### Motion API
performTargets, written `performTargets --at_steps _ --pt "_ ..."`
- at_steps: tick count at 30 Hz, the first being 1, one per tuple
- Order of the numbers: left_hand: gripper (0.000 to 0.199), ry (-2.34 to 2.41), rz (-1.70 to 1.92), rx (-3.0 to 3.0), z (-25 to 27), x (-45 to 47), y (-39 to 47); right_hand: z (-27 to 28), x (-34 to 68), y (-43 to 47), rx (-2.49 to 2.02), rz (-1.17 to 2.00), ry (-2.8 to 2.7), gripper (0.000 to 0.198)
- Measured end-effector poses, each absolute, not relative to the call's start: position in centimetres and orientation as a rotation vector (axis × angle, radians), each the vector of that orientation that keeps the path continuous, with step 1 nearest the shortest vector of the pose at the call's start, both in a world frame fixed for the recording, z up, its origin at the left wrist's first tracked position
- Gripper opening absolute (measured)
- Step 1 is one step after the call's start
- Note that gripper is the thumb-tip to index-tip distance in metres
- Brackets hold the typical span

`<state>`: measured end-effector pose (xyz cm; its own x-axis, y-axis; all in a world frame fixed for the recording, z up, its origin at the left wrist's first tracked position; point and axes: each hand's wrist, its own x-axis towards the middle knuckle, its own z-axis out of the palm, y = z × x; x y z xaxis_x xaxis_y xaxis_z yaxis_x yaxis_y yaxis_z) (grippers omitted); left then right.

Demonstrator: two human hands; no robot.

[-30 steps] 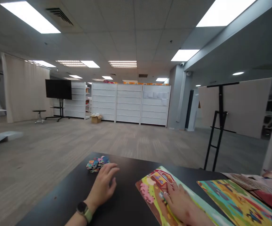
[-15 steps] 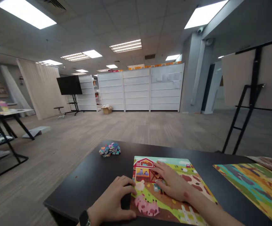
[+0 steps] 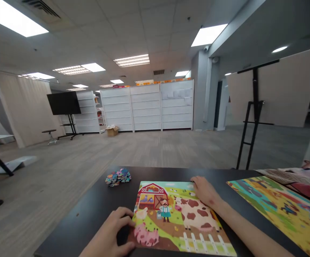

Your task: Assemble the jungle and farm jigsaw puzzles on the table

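Note:
A farm picture puzzle, showing a red barn, a farmer, a cow and a pink pig, lies flat on the black table. My left hand is at its left edge, fingers curled against the side and thumb near the lower left corner. At the upper right corner, my right hand has its fingers bent around the edge; some fingertips are hidden. Behind and left of the puzzle sits a small pile of colourful puzzle pieces.
Another colourful picture sheet lies at the table's right, beside folded cloth. Beyond the table stand a black easel-like stand, white shelving, a cardboard box and a screen on a stand.
My right hand has slid from lying across the middle of the puzzle to its upper right corner, uncovering the farmer and cow. My left hand stays at the left edge. The view has turned right.

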<state>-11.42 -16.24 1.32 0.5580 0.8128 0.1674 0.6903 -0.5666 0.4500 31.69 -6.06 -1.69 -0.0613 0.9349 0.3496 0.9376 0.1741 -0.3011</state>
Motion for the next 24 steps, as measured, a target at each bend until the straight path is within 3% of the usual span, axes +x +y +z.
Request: performTargets --at_steps 4,9,18,24 --pt "0.03 1.202 0.55 2.446 0.5 -12.3 -16.7 -1.8 29.8 -6.7 -1.742 -0.077 -1.991 0.026" --pt "0.045 1.216 0.572 2.42 0.8 -12.5 -16.1 -1.4 29.4 -6.9 -1.678 -0.093 -1.995 0.022" --pt "0.062 1.547 0.553 2.54 1.0 -4.3 -6.8 -0.8 29.3 -6.8 -1.466 0.029 -1.935 0.023" --pt "0.043 1.56 0.611 2.535 -1.0 -2.3 -5.3 0.0 30.0 -6.6 -1.39 0.113 -1.83 0.032"
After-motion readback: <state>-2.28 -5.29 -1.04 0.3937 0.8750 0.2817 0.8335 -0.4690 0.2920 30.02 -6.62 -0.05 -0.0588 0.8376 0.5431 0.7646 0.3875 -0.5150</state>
